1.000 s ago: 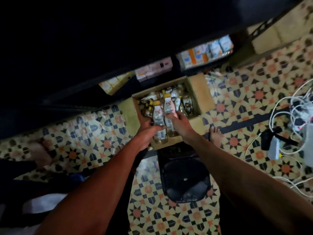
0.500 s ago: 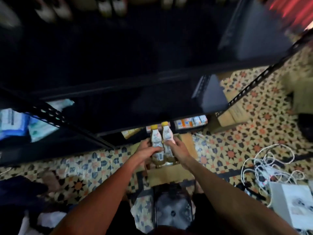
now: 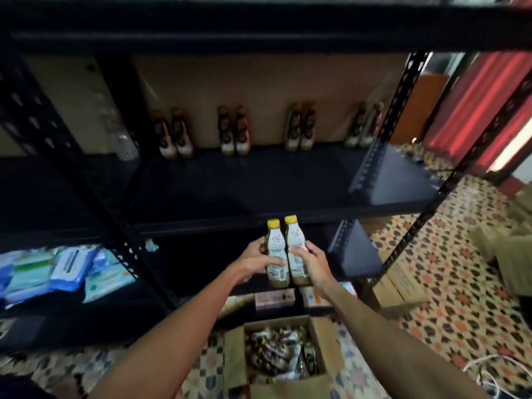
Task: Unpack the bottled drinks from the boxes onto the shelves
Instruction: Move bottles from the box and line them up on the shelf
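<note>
The left hand [image 3: 256, 262] had its grip closed around the left bottle [image 3: 277, 254], with the fingers curled over the label. The right hand [image 3: 312, 262] gripped the right bottle [image 3: 296, 251] in the same way. Both yellow-capped bottles were upright and touching side by side, in the air just in front of the middle shelf [image 3: 244, 182], slightly below its front edge. At the back of this shelf stood four pairs of bottles [image 3: 233, 131]. Below the shelf, on the tiled floor [image 3: 449, 298], an open cardboard box [image 3: 325, 349] contained more bottles. Below the shelf to the left lay packs of wipes [image 3: 69, 266].
</note>
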Demonstrator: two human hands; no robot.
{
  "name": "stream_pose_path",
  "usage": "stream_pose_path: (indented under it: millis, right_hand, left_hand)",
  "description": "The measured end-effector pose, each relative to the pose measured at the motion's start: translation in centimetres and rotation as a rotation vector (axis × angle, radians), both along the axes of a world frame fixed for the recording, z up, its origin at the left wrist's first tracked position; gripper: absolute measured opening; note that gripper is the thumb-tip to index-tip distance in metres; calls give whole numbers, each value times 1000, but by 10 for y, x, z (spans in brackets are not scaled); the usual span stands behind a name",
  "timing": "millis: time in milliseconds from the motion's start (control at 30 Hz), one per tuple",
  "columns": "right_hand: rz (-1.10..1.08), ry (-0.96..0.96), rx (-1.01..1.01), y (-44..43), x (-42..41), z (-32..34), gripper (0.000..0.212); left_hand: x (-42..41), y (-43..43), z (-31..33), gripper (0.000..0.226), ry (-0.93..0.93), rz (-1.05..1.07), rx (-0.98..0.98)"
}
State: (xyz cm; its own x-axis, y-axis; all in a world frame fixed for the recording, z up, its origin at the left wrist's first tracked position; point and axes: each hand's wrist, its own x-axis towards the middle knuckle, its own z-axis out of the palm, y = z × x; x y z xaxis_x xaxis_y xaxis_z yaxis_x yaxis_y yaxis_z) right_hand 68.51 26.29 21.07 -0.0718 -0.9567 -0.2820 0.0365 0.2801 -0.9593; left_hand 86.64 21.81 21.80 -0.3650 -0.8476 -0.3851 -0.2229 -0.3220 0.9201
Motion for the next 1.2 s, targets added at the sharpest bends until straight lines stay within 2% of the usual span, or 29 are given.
stream_pose_path:
  millis: [300, 500, 567, 700, 867, 1067, 1133, 1200]
  right_hand:
    - [-45, -52, -201, -49, -9, 74, 23]
    - [-14, 52, -260, -88, -14, 106, 28]
    - [-19, 93, -262, -101, -13, 108, 27]
    - [2, 190, -253, -128, -13, 97, 46]
    - [16, 166, -241, -147, -7, 96, 29]
    - [60, 172, -227, -164, -5, 96, 32]
    - [95, 226, -233, -167, -8, 97, 39]
    - [109, 277, -262, -172, -12, 100, 58]
  left_hand:
    - [-9, -62, 85, 67, 16, -50, -238]
    - [-10, -101, 118, 64, -56, 21, -396]
    - [-9, -113, 120, 60, -72, 39, -411]
    - [-6, -133, 112, 61, -123, 70, -426]
    - [-4, -150, 101, 59, -140, 97, -432]
    - [-2, -163, 96, 54, -176, 73, -476]
    - [-2, -161, 105, 59, -174, 23, -494]
    - [1, -164, 121, 65, -163, -23, -532]
